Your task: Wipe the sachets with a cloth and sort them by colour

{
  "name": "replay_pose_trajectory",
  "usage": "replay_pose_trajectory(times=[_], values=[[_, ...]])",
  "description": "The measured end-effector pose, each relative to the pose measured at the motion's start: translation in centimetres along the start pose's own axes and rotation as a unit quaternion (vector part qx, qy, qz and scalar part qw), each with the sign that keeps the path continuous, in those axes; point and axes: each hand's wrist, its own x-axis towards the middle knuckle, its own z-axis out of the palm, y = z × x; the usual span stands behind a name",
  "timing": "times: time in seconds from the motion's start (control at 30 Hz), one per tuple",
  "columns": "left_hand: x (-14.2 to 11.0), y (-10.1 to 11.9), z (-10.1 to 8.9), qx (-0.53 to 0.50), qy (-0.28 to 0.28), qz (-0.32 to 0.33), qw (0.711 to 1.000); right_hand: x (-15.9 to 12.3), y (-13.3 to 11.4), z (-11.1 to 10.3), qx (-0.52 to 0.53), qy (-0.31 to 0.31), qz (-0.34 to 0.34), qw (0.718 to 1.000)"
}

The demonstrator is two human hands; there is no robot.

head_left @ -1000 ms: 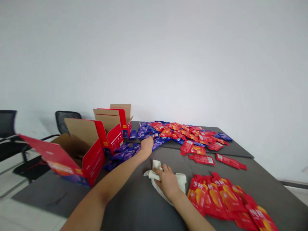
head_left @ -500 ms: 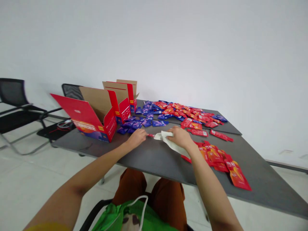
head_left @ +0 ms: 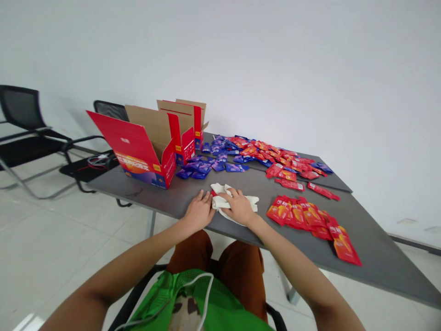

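Observation:
My left hand (head_left: 200,211) rests near the table's front edge, its fingers pressed down on one end of a red pouch (head_left: 213,193). Most of that pouch is hidden under a crumpled white cloth (head_left: 253,203). My right hand (head_left: 239,208) grips the cloth and presses it onto the pouch, just right of my left hand. To the right of the cloth, several red pouches with an orange print (head_left: 296,215) lie overlapping in a row on the table.
Open red cartons (head_left: 143,158) stand along the table's left side. Blue pouches (head_left: 200,169) lie beside them. A mixed heap of red and blue pouches (head_left: 262,151) covers the back, with single red pouches (head_left: 289,184) in front. Chairs (head_left: 25,133) stand at left.
Both hands have come down and closer to the table's front edge. The cloth, held off to the right before, now covers the red pouch. The view has shifted slightly.

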Motion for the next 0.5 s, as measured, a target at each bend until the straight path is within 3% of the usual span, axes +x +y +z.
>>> replay_pose_trajectory(times=[0.1,0.23,0.4,0.5], values=[[-0.7,1.3,0.7,0.010,-0.002,-0.059,0.998,0.6,0.2,0.3,-0.006,-0.011,-0.002,1.000],[0.0,0.9,1.4,-0.006,-0.012,-0.087,0.996,2.6,0.6,-0.6,-0.001,-0.058,0.021,0.998],[0.6,1.1,1.7,-0.012,-0.027,-0.100,0.995,6.2,-0.2,-0.2,-0.005,-0.098,0.172,0.980],[0.2,2.3,1.4,-0.016,-0.009,-0.121,0.992,8.2,-1.1,0.4,-0.040,-0.057,0.265,0.962]])
